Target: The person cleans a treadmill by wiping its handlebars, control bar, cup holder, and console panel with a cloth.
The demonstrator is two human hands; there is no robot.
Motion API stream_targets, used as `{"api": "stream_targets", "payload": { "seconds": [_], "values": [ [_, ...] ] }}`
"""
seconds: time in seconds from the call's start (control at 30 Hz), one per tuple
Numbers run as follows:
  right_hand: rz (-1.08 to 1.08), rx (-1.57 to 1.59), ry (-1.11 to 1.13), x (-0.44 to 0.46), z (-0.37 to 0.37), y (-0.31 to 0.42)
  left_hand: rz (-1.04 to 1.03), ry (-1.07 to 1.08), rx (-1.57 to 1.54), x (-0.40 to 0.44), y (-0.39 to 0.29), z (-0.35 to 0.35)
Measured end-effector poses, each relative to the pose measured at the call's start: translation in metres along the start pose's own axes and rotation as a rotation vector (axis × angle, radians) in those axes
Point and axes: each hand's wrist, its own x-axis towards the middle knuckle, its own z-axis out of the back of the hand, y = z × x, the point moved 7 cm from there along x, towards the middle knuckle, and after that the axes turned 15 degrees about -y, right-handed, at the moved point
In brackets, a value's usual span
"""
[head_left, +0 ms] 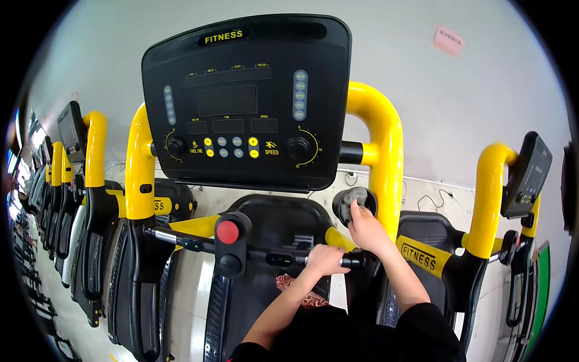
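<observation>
My right hand (368, 229) reaches into the round black cup holder (338, 211) on the treadmill's right side, its fingers pinching a fuzzy grey cloth (357, 194) inside the opening. Lower and to the left, my left hand (325, 260) is closed round the right part of the black front handlebar (256, 254). Above both hands stands the black console (247, 102), its displays dark. A red stop button (227, 232) sits on the bar's middle mount. Beneath my left forearm a red-brown patterned fabric (304, 294) shows in part.
The yellow upright (392, 163) rises just right of the cup holder. Another treadmill (491, 199) stands to the right, and several line up on the left. A pink paper (449, 41) is stuck on the wall. Black cable (434, 202) lies on the floor behind.
</observation>
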Motion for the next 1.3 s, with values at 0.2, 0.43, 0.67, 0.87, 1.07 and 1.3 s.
{"api": "stream_targets", "payload": {
  "seconds": [0.2, 0.43, 0.67, 0.87, 1.07, 1.3],
  "values": [
    [-0.076, -0.079, 0.347, 0.039, -0.036, -0.02, -0.009, -0.036, -0.001, -0.005, 0.0, -0.001],
    [0.055, -0.258, 0.323, 0.046, -0.047, -0.021, 0.037, 0.078, -0.006, -0.002, 0.001, -0.005],
    [-0.071, -0.031, 0.326, 0.032, 0.03, 0.03, 0.002, 0.026, -0.008, 0.0, 0.002, -0.004],
    [-0.014, 0.032, 0.368, 0.032, -0.017, -0.002, -0.011, 0.061, 0.017, 0.003, 0.0, -0.004],
    [-0.091, -0.138, 0.394, 0.05, -0.042, -0.014, 0.002, 0.029, 0.025, -0.001, -0.001, -0.001],
    [-0.149, -0.057, 0.333, 0.048, -0.002, 0.006, 0.038, 0.096, 0.048, -0.001, 0.002, -0.006]
  ]
}}
